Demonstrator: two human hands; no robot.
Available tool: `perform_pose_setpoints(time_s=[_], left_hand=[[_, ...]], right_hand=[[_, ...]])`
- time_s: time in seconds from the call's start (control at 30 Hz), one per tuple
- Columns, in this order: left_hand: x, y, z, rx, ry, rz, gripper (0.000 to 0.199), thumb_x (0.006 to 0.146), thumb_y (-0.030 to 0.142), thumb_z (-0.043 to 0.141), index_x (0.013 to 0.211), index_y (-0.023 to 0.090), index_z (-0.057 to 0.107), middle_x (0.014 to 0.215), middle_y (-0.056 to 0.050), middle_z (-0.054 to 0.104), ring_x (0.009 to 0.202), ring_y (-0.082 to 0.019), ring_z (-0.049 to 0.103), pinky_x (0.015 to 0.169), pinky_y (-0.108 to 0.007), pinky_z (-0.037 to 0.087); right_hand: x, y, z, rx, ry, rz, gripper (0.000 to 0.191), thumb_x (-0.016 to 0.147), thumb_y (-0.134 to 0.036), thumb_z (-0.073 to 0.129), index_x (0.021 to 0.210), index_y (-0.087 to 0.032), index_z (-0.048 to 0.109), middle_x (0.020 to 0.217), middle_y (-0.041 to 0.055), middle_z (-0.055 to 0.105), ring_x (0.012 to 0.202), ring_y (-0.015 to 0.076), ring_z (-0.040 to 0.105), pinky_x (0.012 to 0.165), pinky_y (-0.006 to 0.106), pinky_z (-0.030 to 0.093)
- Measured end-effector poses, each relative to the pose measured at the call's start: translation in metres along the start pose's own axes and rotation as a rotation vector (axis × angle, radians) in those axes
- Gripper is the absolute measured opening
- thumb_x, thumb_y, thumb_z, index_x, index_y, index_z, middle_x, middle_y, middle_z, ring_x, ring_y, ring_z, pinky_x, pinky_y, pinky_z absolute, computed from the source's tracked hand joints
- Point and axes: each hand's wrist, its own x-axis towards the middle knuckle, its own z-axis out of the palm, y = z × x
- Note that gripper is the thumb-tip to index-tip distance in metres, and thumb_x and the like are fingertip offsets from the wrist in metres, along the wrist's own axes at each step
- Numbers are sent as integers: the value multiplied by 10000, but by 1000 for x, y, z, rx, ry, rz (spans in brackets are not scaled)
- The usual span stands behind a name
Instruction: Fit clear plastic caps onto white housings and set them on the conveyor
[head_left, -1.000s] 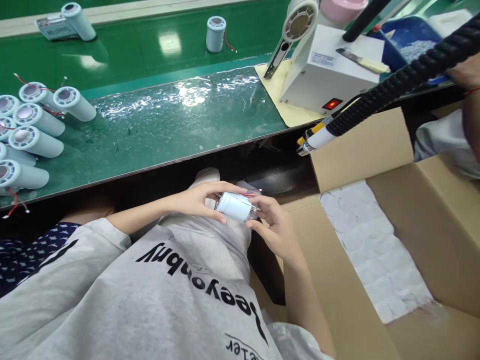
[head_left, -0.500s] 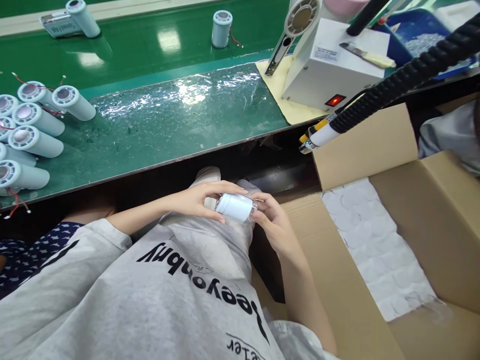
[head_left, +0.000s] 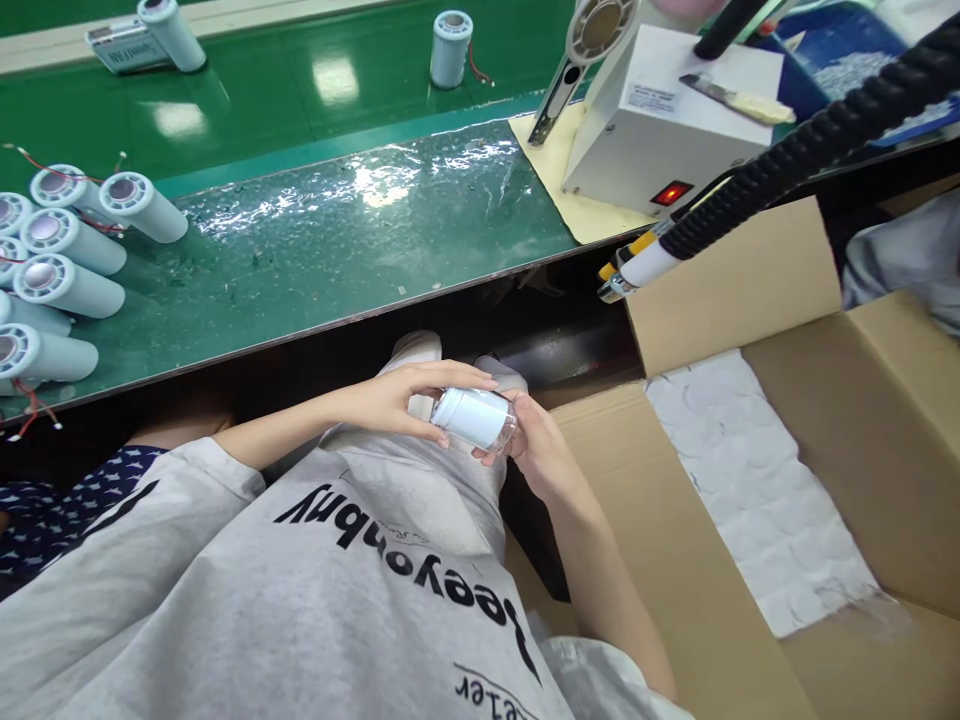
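Note:
Above my lap I hold a light blue cylinder, which looks like a battery; clear plastic stands out past its right end. My left hand curves around its left end, thumb below and fingers above. At the right end, my right hand grips the plastic, its fingertips partly under the cylinder. Several similar light blue cylinders lie in a cluster at the left of the green bench, some with thin red wires.
A white machine with a lit red switch stands on the bench, a knife on its top. A black ribbed hose crosses at the right. Beside me is an open cardboard box with white padding. One cylinder stands farther back.
My right hand has shifted its hold, its fingers going lower and under the cylinder's right end. My left hand has stayed nearly the same.

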Motion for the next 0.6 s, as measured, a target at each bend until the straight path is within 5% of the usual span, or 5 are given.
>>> perform_pose_setpoints(time_s=[0.37,0.47,0.6], left_hand=[[-1,1,1,-22,20,45,700,784,293,838,1434,315,581,1541,-101,532,1473,-289,444,1219,-484,360],[-2,3,2,-38,30,26,661,784,282,834,1404,303,608,1522,-113,546,1452,-299,464,1147,-460,449],[-3,11,5,-48,82,-93,587,791,301,813,1350,268,639,1427,-129,598,1352,-304,544,1003,-398,547]], right_hand=[[2,-8,9,101,-137,244,710,804,-866,506,868,-167,619,508,34,639,309,97,465,284,180,327],[4,-8,9,127,-189,320,736,838,-869,443,835,-158,633,486,28,615,290,78,422,276,167,291],[-1,-1,5,4,-150,202,774,832,-906,370,903,-171,604,468,1,578,282,109,427,268,204,317]])
